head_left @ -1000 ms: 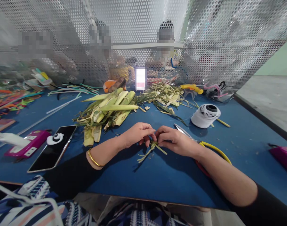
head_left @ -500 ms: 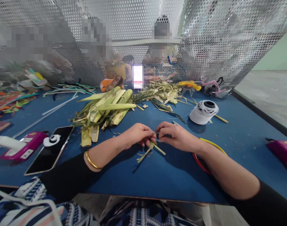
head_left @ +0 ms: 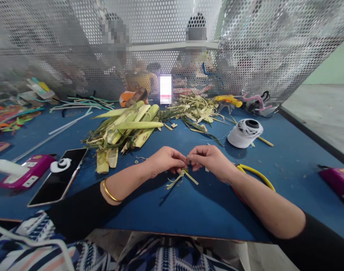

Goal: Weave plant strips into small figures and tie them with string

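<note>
My left hand is closed in a pinch on a small knotted piece of pale green corn husk strips, whose loose ends hang toward the table. Close beside it, my right hand has thumb and fingers pinched together, nearly meeting the left fingertips. Whatever sits between the right fingers is too small to make out. Under my right wrist lies a tool with yellow and red handles, partly covered by the forearm. A cone of white thread stands beyond the right hand.
A heap of corn husks lies beyond my left hand, with shredded scraps farther back. On the left are a phone and a purple power strip. A yellow glue gun lies near the perforated metal screen. People sit behind it.
My right hand's fingers have drawn slightly closer to my left fingertips, and the husk piece has turned a little. More of the yellow handle shows. The view has shifted slightly.
</note>
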Demonstrator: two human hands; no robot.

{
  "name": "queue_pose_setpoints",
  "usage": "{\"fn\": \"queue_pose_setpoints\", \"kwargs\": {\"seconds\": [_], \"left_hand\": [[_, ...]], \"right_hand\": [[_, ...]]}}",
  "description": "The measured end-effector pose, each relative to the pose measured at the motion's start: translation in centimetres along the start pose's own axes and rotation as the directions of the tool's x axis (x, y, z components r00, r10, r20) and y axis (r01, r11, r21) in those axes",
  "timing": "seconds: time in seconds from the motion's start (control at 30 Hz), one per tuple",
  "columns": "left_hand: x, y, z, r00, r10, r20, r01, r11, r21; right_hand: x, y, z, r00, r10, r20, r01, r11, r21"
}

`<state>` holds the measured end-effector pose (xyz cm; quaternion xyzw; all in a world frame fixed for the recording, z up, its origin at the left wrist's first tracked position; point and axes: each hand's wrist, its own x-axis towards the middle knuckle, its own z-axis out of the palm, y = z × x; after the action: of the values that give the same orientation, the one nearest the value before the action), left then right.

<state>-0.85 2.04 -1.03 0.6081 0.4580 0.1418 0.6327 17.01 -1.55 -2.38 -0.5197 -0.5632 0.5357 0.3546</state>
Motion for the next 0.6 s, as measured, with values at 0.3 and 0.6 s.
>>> {"fn": "queue_pose_setpoints", "kwargs": {"seconds": [0.3,0.6], "left_hand": [[-0.2,-0.5,0.9,0.995,0.056,-0.080,-0.057,0.998,-0.010],[-0.2,-0.6,0.6,0.995,0.088,-0.041,-0.090,0.994,-0.061]], "right_hand": [[0.5,0.4,-1.4,0.978,-0.204,-0.038,0.206,0.976,0.073],[1.3,2.3,-1.8,0.913,-0.349,-0.213,0.297,0.924,-0.241]]}}
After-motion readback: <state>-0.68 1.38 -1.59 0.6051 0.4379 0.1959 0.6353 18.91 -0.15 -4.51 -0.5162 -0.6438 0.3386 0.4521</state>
